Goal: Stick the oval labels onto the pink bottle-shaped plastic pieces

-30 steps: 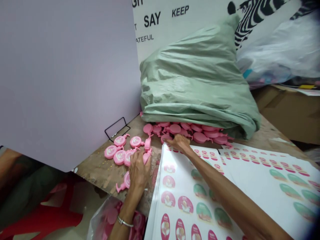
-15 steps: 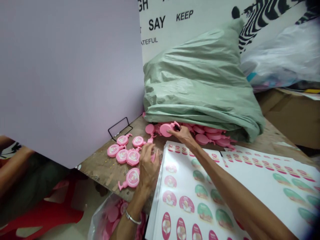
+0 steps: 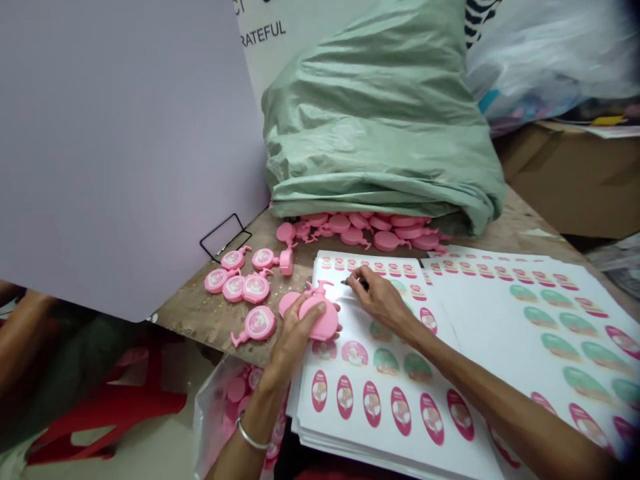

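1. Transferring of the pink piece point(image 3: 320, 319) was inferred: half a second earlier a piece was gripped by the right hand point(image 3: 379, 299) at the pile; now one was held in the left hand point(image 3: 291, 339), above the near-left part of the sticker sheets point(image 3: 356, 323).
2. Left fingers: curled around the piece, thumb laid across its plain face. A second pink disc point(image 3: 289, 303) was seen just behind; whether it was also held could not be told.
3. Right fingers: pinched on a dark slim tool point(image 3: 364, 285), tip over the sheets, contact unresolved. By the change, this hand was judged freed for the tool alone.
4. Green sack point(image 3: 370, 127): loose pink pieces point(image 3: 386, 240) were spilled from under its folded edge onto the tabletop point(image 3: 187, 320).
5. Clear bag point(image 3: 204, 413): pink pieces were contained, below the tabletop edge.
6. Labelled pieces point(image 3: 256, 288) were grouped left of the sheets.
7. Whitish bag point(image 3: 555, 53): bluish contents were glimpsed, unidentified.
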### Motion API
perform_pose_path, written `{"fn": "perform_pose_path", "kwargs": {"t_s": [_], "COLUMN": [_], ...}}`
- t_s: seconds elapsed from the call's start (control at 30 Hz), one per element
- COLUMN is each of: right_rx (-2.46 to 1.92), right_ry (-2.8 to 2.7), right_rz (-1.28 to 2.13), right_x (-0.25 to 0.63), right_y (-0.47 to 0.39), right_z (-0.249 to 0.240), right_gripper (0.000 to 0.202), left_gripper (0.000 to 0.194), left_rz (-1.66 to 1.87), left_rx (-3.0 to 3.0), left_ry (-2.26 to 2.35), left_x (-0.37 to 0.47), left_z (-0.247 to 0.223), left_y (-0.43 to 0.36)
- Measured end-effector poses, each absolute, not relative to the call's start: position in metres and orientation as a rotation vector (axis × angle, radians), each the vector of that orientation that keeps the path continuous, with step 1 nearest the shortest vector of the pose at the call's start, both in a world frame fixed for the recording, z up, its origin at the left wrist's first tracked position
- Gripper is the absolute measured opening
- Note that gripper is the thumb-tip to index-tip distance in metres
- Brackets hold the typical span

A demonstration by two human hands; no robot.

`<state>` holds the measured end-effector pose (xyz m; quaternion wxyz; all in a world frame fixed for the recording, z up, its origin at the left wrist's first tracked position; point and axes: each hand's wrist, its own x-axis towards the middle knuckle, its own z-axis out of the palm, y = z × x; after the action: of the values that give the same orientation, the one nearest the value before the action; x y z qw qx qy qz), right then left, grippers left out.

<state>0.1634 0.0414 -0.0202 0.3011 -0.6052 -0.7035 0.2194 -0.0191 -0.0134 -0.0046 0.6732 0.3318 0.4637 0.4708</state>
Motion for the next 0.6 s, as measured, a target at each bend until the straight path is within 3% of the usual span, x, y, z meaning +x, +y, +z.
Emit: {"fn": "perform_pose_path", "kwargs": {"t_s": [0.13, 0.33, 0.6], "right_rx": [-1.646, -1.605, -1.522], "right_ry": [-2.017, -2.100, -2.099], "right_rz": [0.269, 0.023, 0.195], "right_x": [0.152, 0.149, 0.148], "right_y": [0.031, 0.029, 0.028], "right_z": [-0.039, -0.053, -0.055], "right_gripper": [0.012, 0.016, 0.010], "left_gripper": [0.050, 0.042, 0.026], "left_rz": [1.180, 1.209, 1.158], "left_rx": [0.698, 0.778, 1.077], "left_ry": [1.208, 1.311, 1.493], "left_x": [-0.013, -0.014, -0.016], "left_z": [-0.025, -0.034, -0.017], "left_y": [-0.026, -0.024, -0.024]}}
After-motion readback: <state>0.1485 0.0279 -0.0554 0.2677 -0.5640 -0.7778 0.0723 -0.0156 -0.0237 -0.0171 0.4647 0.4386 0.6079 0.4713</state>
